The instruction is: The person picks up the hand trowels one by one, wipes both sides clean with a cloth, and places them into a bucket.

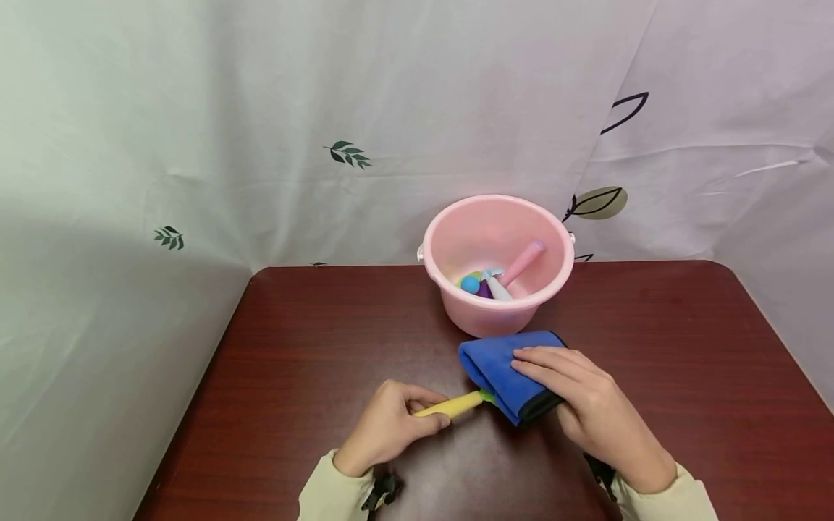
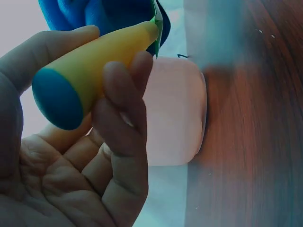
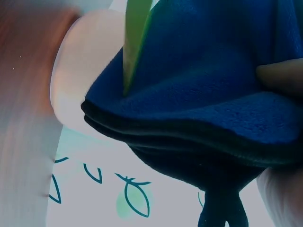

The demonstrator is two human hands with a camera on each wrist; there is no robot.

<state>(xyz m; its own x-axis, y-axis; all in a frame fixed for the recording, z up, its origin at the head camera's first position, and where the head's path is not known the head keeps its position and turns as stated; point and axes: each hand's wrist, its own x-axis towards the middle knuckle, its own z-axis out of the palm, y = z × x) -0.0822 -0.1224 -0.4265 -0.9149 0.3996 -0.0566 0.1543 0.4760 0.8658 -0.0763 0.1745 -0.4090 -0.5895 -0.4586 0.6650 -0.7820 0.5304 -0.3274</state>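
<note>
My left hand (image 1: 389, 423) pinches a yellow handle (image 1: 456, 406) between thumb and fingers. The blue end cap (image 2: 57, 99) of that handle faces the left wrist camera. From its far end a thin green blade-like part (image 3: 134, 42) runs against a folded blue cloth (image 1: 504, 369) with black edging, which hides the rest of it. Held in my right hand (image 1: 586, 394), the cloth lies under the fingers, with the thumb largely hidden below. Both hands are above the table, in front of a pink bucket (image 1: 482, 322).
Inside the bucket are a blue ball-like piece (image 1: 470, 284), a pink handle (image 1: 523, 263), a white piece (image 1: 499, 289) and a dark purple piece (image 1: 484, 289). A dark red-brown wooden table (image 1: 326, 325) meets white leaf-patterned sheeting (image 1: 293, 145) at its back and sides.
</note>
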